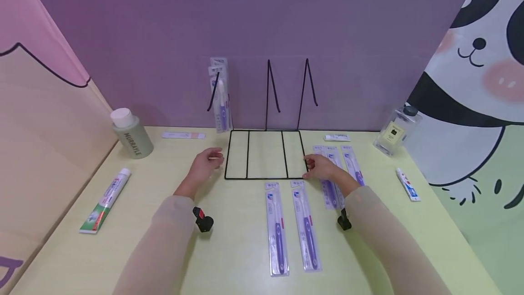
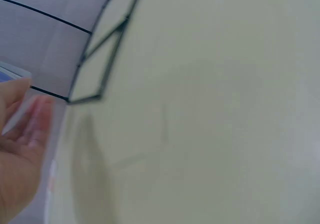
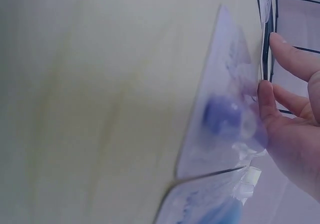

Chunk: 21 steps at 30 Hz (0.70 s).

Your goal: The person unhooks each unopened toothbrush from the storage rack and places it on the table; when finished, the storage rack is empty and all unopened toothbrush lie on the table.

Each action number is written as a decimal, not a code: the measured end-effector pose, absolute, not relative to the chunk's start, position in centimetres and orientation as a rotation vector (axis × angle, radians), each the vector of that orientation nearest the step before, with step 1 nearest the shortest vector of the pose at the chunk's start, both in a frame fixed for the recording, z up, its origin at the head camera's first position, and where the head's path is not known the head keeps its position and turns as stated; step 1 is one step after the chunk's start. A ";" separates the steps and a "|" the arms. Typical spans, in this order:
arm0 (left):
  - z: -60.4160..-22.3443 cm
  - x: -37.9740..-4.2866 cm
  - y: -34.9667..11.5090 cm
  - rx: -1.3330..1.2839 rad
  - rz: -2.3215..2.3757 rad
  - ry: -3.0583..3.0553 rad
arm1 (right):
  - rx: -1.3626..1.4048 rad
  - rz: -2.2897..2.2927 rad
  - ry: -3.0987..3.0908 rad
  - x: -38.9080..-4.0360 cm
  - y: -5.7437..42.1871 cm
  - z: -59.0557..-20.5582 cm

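A black wire display rack (image 1: 266, 179) lies on the table with three upright prongs at its back. My left hand (image 1: 206, 165) hovers just off its left side, fingers loosely bent and holding nothing; the left wrist view shows the same hand (image 2: 22, 149) apart from the wire. At the front right corner, my right hand (image 1: 323, 170) holds the frame with thumb and fingertips. The right wrist view has this hand (image 3: 295, 104) against the black wire (image 3: 266, 49). Packaged toothbrushes (image 1: 219, 99) hang on the left prong.
Two packaged toothbrushes (image 1: 277, 231) lie in front of the rack, others (image 1: 354, 165) beside the right hand. Toothpaste tubes (image 1: 105, 201) (image 1: 408, 185) (image 1: 337, 137), a flat box (image 1: 183, 135), a green-grey bottle (image 1: 133, 135) and a clear bottle (image 1: 396, 131) stand or lie around.
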<state>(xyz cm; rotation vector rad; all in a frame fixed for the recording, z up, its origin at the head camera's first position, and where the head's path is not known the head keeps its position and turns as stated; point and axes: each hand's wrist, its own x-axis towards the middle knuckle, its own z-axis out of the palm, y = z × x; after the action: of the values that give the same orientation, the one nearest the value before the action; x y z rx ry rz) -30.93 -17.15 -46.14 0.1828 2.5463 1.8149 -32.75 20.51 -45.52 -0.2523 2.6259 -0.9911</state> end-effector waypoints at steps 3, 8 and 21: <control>-44.4 -31.9 -16.9 0.172 2.030 2.580 | -0.235 -0.999 2.622 -32.7 20.7 -45.6; -41.3 -33.7 -16.3 0.264 2.303 2.631 | -0.250 -1.000 2.638 -32.8 20.7 -45.6; -36.9 -34.6 -15.5 0.227 2.408 2.528 | -0.269 -0.986 2.642 -33.0 20.6 -45.7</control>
<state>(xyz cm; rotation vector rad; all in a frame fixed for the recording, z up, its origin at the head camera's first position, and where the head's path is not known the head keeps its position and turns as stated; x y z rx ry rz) -34.61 -15.54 -36.87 0.2266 2.5283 2.4082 -33.04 20.60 -45.70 -0.2692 2.6420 -0.9858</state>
